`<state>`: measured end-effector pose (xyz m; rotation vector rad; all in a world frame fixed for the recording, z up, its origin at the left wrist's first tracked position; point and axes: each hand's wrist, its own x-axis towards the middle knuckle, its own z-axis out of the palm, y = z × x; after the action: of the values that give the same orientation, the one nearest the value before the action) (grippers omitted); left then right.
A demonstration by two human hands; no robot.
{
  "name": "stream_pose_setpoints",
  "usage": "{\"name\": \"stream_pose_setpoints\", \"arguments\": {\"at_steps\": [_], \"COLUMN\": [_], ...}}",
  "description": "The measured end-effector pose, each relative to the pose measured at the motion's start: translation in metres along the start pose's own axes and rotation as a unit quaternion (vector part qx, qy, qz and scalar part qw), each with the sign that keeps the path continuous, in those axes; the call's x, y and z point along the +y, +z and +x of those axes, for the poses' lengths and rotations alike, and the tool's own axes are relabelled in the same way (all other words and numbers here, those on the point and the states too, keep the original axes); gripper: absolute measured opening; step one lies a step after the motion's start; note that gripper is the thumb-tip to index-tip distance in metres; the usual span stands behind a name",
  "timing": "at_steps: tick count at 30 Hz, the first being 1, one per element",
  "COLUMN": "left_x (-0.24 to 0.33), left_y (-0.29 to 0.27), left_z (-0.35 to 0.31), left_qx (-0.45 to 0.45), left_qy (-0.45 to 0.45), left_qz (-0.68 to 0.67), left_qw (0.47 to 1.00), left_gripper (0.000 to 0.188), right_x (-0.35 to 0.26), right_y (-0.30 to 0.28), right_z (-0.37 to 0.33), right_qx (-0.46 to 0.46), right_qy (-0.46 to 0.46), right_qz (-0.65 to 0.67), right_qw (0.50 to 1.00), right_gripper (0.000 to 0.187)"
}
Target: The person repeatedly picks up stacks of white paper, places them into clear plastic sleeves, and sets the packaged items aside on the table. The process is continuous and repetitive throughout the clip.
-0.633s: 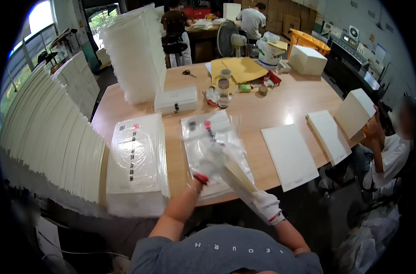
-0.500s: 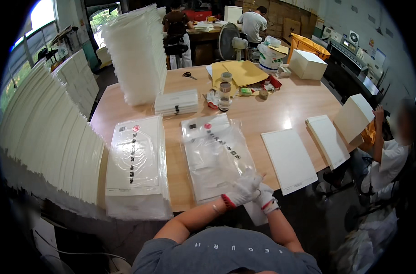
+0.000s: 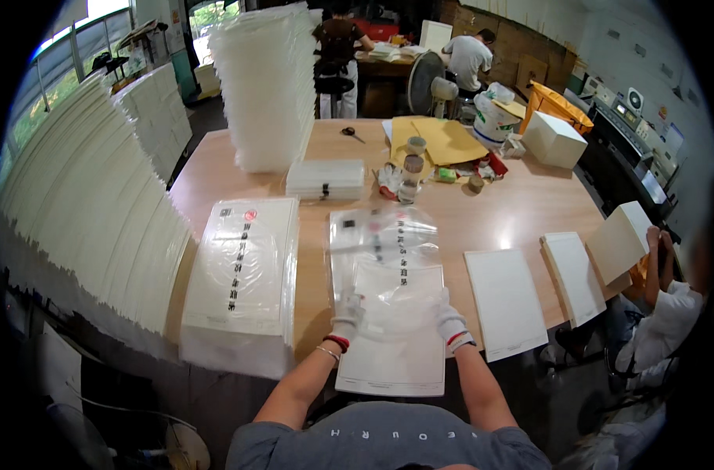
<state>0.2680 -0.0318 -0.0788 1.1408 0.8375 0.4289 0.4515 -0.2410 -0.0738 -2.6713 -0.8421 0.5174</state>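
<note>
My gloved left hand (image 3: 347, 315) and gloved right hand (image 3: 451, 319) grip opposite long sides of a stack of white paper sheets (image 3: 391, 360). The stack's lower end juts past the table's front edge toward me. Its upper part lies within or under a clear plastic bag (image 3: 343, 258) printed with a dark code square, a red mark and black characters; I cannot tell which. Motion smears the bag, and the fingertips are partly hidden by plastic and paper. Left of my left hand lies a pile of filled clear bags (image 3: 243, 258). Another white paper stack (image 3: 506, 305) rests right of my right hand.
A tall pile of translucent sheets (image 3: 263, 94) stands at the back left, beside a banded white bundle (image 3: 326, 180). Large paper stacks (image 3: 83, 211) flank the left. Scissors (image 3: 352, 133), tape rolls (image 3: 411, 168) and yellow envelopes (image 3: 439, 141) lie farther back. A person (image 3: 663, 313) sits at right.
My hands have parted from the bag's lower right corner to both sides of the paper stack. The stack now lies flat, facing up, over the bag's lower area. The view has shifted slightly.
</note>
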Motion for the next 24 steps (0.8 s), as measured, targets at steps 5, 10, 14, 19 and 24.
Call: {"name": "stream_pose_setpoints", "arguments": {"at_steps": [5, 10, 14, 19, 24], "left_x": [-0.029, -0.039, -0.035, -0.043, -0.051], "left_y": [-0.024, -0.040, -0.047, -0.073, -0.065], "left_z": [-0.029, -0.074, -0.143, -0.222, -0.201], "left_qx": [0.058, 0.060, 0.008, -0.194, -0.024], "left_qy": [0.172, 0.140, 0.098, 0.104, 0.124], "left_qz": [0.228, 0.392, 0.442, 0.376, 0.428], "left_qw": [0.957, 0.907, 0.892, 0.900, 0.895], "left_gripper": [0.032, 0.021, 0.020, 0.014, 0.004], "right_x": [-0.007, 0.001, -0.006, -0.015, 0.023], "right_y": [-0.008, 0.002, -0.015, -0.020, 0.026], "right_z": [-0.056, -0.095, -0.153, -0.248, -0.212], "right_qx": [-0.030, -0.052, -0.099, -0.210, 0.117], "right_qy": [-0.116, -0.118, -0.082, -0.058, -0.147], "right_qz": [-0.026, -0.017, -0.014, 0.144, 0.062], "right_qw": [0.992, 0.992, 0.992, 0.965, 0.980], "right_gripper": [0.066, 0.068, 0.066, 0.052, 0.037]}}
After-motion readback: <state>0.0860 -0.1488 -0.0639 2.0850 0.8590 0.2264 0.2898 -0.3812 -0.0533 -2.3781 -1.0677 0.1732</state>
